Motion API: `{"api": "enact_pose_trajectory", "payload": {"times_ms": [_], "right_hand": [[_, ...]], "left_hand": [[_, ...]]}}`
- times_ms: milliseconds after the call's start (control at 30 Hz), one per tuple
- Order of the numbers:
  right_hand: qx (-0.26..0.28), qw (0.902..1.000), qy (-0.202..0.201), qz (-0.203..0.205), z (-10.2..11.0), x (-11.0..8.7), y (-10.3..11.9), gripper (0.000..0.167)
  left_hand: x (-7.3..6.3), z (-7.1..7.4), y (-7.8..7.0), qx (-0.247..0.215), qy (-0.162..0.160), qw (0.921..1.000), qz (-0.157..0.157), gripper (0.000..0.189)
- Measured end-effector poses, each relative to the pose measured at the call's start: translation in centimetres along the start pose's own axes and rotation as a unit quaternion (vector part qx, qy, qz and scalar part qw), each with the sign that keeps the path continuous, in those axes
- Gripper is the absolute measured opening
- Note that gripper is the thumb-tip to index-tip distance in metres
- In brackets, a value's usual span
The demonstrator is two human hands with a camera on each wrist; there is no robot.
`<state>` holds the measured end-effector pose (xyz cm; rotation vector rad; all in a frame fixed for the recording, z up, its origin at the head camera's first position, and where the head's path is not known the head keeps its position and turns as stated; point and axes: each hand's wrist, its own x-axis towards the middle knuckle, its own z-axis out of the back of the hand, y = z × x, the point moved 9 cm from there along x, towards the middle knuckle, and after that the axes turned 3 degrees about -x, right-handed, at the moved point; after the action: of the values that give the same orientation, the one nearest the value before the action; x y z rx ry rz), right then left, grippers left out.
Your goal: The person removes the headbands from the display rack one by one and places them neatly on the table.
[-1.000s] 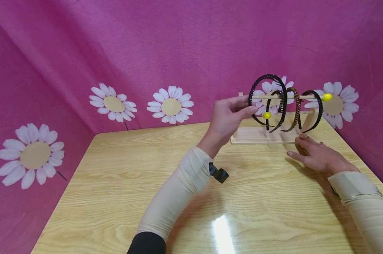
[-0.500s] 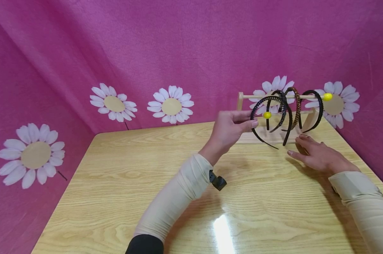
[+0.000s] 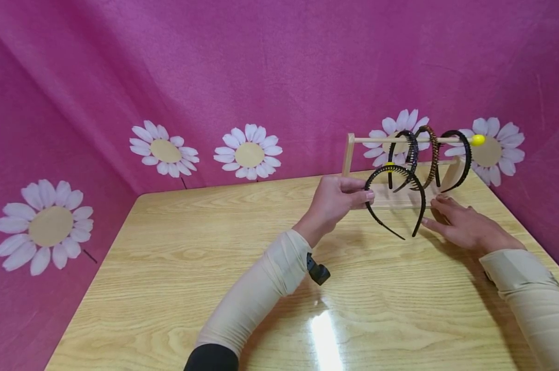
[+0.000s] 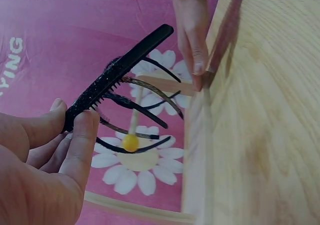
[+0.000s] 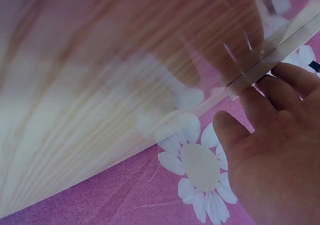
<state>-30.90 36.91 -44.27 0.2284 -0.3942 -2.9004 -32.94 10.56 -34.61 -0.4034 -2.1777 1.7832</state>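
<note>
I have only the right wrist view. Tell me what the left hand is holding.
Observer: The left hand pinches a black headband.
Operator: Tell me which way that headband opens.
Observer: In the head view its opening faces downward, with the curve at the top.
Operator: Now describe what hangs on the wooden rack.
Observer: A brown headband hangs there, with a darker headband on either side of it.
</note>
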Motion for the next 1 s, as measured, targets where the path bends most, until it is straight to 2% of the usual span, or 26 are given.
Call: {"api": "enact_pose_trajectory", "payload": {"times_ms": [300,533,867,1000], "right_hand": [[-0.001,1.0000,0.004,-0.008,-0.1,0.1,-0.1,0.086],[0.011,0.9998,0.009,-0.017,-0.2,0.1,-0.3,0.088],[0.013,0.9998,0.005,-0.015,-0.1,0.0,-0.3,0.088],[0.016,0.9998,0.005,-0.012,-0.1,0.0,-0.2,0.088]], "left_hand": [[0.5,0.7,2.7,-0.028,-0.008,0.9984,0.049,0.018],[0.6,1.6,5.4,-0.036,-0.030,0.9940,0.099,0.019],[0.6,2.0,7.1,-0.030,-0.040,0.9920,0.116,0.015],[0.6,1.9,7.7,-0.026,-0.034,0.9905,0.131,0.020]]}}
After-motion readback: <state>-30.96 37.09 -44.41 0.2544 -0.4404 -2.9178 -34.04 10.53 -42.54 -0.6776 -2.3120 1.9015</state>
